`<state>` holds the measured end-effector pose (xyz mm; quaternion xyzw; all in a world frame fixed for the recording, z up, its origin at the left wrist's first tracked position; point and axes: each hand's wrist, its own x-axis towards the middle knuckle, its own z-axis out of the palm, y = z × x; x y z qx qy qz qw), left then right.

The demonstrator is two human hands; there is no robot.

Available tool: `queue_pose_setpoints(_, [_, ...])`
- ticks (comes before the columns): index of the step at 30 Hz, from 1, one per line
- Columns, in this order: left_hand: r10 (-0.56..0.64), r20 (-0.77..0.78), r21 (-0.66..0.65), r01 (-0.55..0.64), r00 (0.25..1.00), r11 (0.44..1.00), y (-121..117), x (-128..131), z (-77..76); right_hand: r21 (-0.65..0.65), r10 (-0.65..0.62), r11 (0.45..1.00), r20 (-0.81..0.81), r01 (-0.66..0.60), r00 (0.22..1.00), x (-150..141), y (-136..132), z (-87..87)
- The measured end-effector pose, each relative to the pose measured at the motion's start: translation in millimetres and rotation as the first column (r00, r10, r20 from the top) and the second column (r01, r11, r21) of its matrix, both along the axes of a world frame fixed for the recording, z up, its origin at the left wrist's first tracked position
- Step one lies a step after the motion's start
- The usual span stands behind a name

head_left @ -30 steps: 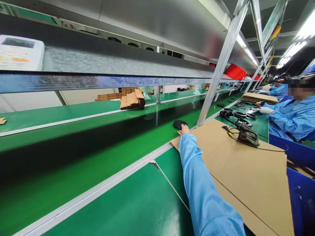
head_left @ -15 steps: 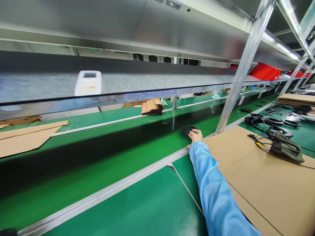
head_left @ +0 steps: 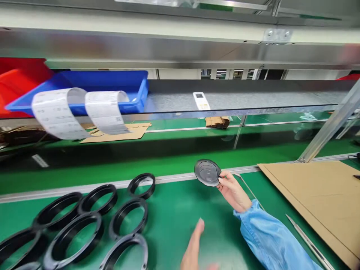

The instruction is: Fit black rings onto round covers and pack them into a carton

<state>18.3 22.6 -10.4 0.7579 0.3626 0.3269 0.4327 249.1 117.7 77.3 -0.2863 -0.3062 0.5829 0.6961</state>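
My right hand (head_left: 232, 189), in a light blue sleeve, grips a round black plastic disc (head_left: 207, 172) by its edge and holds it just above the green table near the conveyor rail. My left hand (head_left: 194, 247) rises from the bottom edge with its fingers stretched out, holding nothing, a little blurred. Several black plastic rings (head_left: 84, 221) lie on the table at the lower left, to the left of my left hand.
A green conveyor belt (head_left: 140, 161) runs across behind a metal rail. A cardboard sheet (head_left: 323, 195) lies at the right. On the shelf above stand a blue bin (head_left: 112, 84), a red bin (head_left: 17, 77), paper label strips (head_left: 81, 110) and a white remote (head_left: 201, 100).
My right hand has lifted the black disc off the conveyor and drawn it back toward me. The view has swung left, bringing the rings and bins into sight. My left hand has appeared.
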Motion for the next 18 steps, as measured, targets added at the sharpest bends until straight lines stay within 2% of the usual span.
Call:
queue_pose_setpoints(2, [0.127,0.285,-0.119,-0.096,0.950,0.988,8.8,-2.9,4.2,-0.062,0.009,0.998,-0.079,-0.014,0.997,-37.1,-30.0,-5.1])
queue_pose_setpoints(4, [0.226,0.497,-0.216,-0.134,0.838,0.967,16.1,-6.8,14.2,-0.145,0.038,0.988,-0.148,-0.060,0.988,-72.5,-61.6,-13.4])
queue_pose_setpoints(6, [0.254,0.598,-0.246,-0.127,0.760,0.961,20.4,-12.9,27.8,-0.232,0.074,0.965,-0.212,-0.124,0.975,-102.8,-91.8,-21.1])
queue_pose_setpoints(8, [0.235,0.648,-0.257,-0.082,0.724,0.963,21.1,-20.9,41.7,-0.284,0.104,0.942,-0.266,-0.181,0.958,-124.6,-117.5,-24.0])
queue_pose_setpoints(11, [0.231,0.723,-0.367,0.079,0.651,0.927,17.8,-32.6,57.7,-0.253,0.229,0.921,-0.266,-0.297,0.936,-138.1,-143.7,-15.1])
queue_pose_setpoints(13, [0.288,0.781,-0.476,0.230,0.554,0.849,15.9,-37.7,63.0,-0.206,0.405,0.877,-0.172,-0.435,0.898,-135.0,-153.2,-2.9])
queue_pose_setpoints(15, [0.348,0.810,-0.544,0.383,0.473,0.746,16.4,-40.2,64.1,-0.208,0.550,0.817,0.000,-0.538,0.835,-124.2,-156.2,10.4])
queue_pose_setpoints(16, [0.365,0.815,-0.561,0.455,0.450,0.692,17.7,-40.7,63.5,-0.218,0.561,0.819,0.110,-0.531,0.821,-116.8,-155.1,16.5])
queue_pose_setpoints(17, [0.365,0.820,-0.565,0.528,0.440,0.634,19.4,-41.0,62.6,-0.208,0.506,0.860,0.240,-0.465,0.829,-108.8,-152.1,21.8])
queue_pose_setpoints(18, [0.350,0.827,-0.560,0.600,0.439,0.571,21.2,-41.2,61.5,-0.161,0.383,0.924,0.383,-0.347,0.841,-100.8,-147.4,25.8])
